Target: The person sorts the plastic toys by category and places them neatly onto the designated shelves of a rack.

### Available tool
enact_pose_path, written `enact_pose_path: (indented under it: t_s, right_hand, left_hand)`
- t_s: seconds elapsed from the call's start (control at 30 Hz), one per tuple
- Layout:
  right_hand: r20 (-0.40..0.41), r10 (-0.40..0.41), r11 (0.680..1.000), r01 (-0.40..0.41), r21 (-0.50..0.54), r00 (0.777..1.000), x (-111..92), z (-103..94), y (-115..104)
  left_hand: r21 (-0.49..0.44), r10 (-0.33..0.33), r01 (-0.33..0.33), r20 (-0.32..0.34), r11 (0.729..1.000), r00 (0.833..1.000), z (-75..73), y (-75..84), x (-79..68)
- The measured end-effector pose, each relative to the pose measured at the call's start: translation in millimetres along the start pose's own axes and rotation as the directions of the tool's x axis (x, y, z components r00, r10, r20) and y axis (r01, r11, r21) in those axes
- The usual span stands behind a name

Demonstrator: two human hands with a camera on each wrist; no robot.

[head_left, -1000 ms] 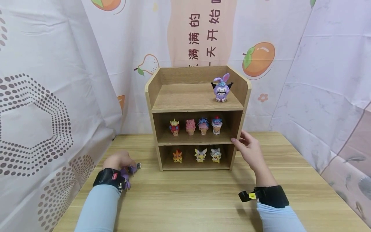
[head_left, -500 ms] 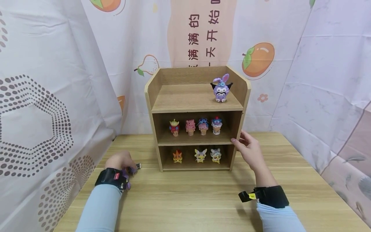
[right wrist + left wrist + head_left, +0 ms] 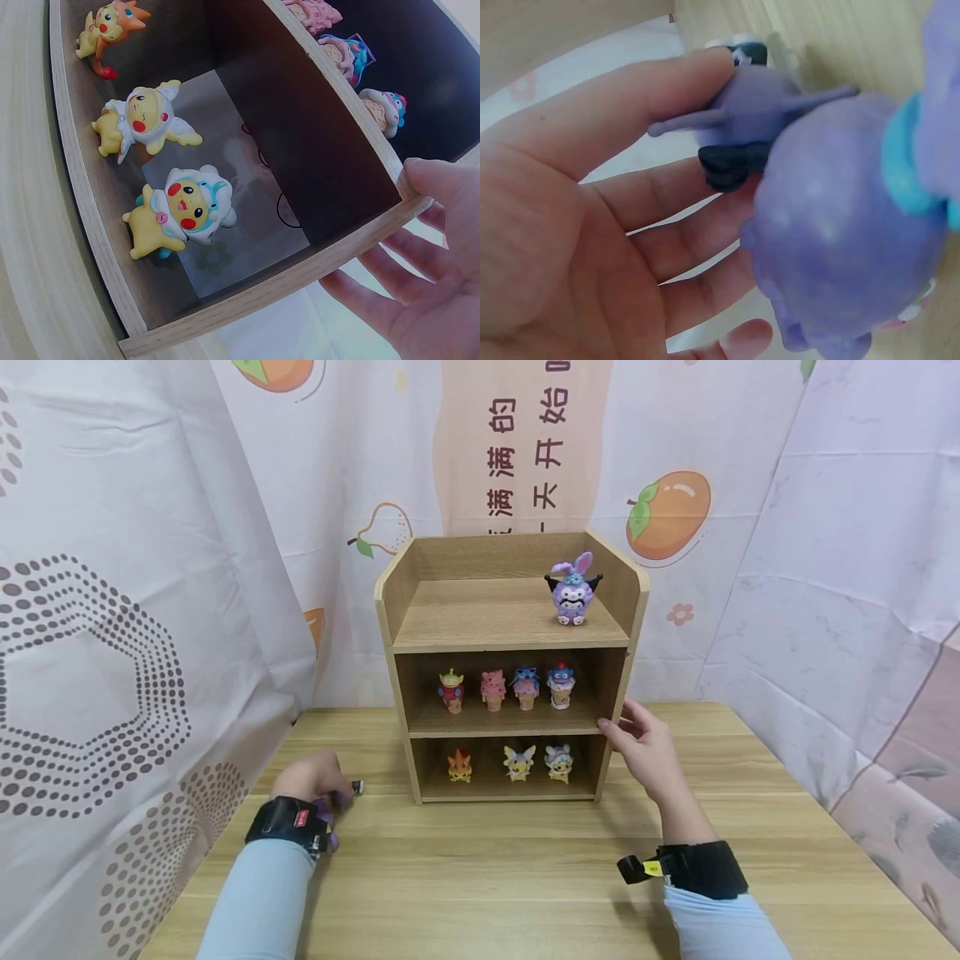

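Observation:
In the head view my left hand (image 3: 311, 774) is low over the table, left of the wooden shelf unit (image 3: 472, 614). Seen from the left wrist, its thumb and fingers pinch a small purple figurine (image 3: 754, 109) with black-and-white feet and a black bow. A larger purple figurine (image 3: 832, 225) with a turquoise band fills the foreground; whether the hand touches it I cannot tell. My right hand (image 3: 647, 747) grips the unit's right side panel, thumb on the front edge, fingers around the outside.
A purple rabbit-eared figurine (image 3: 572, 593) sits on the top shelf, right. Several ice-cream-cone figurines (image 3: 493, 690) line the middle shelf. At the bottom stand an orange figurine (image 3: 460, 765) and two yellow ones in white hoods (image 3: 518, 762). A printed curtain (image 3: 352, 443) hangs behind.
My left hand and wrist have shifted very slightly to the right, the fingers staying low by the table. The right hand keeps its place on the shelf unit.

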State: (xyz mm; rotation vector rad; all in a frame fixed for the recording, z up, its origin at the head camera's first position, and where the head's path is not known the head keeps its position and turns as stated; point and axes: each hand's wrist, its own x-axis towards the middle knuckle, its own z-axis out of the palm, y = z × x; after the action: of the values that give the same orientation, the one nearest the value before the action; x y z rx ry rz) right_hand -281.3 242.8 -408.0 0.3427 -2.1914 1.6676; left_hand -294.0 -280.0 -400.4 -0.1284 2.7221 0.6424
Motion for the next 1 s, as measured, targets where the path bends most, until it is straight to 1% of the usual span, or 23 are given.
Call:
enact_pose_path:
  t_s: [0.2,0.5,0.7,0.83,1.0]
  right_hand:
    - [0.002,-0.001,1.0,0.001,0.007,1.0,-0.2,0.0,-1.3]
    - [-0.002,-0.018,1.0,0.018,0.015,1.0,-0.7,0.8,-1.5]
    - [0.0,-0.022,0.999,0.022,0.027,1.0,-0.7,1.1,-1.9]
    - [-0.004,-0.022,1.0,0.022,0.018,1.0,-0.4,0.7,-0.3]
    - [-0.002,-0.033,0.999,0.033,0.005,0.999,-0.8,0.0,2.1]
  left_hand:
    - [0.007,0.026,-0.025,-0.055,1.0,0.998,-3.9,-2.8,4.6]
    - [0.024,0.087,-0.085,-0.102,0.996,0.991,-12.6,1.7,8.5]
    - [0.043,0.144,-0.139,-0.141,0.989,0.98,-16.8,3.7,9.1]
    - [0.058,0.176,-0.169,-0.166,0.984,0.97,-18.7,2.9,12.0]
    - [0.062,0.192,-0.183,-0.193,0.981,0.962,-20.2,4.3,12.8]
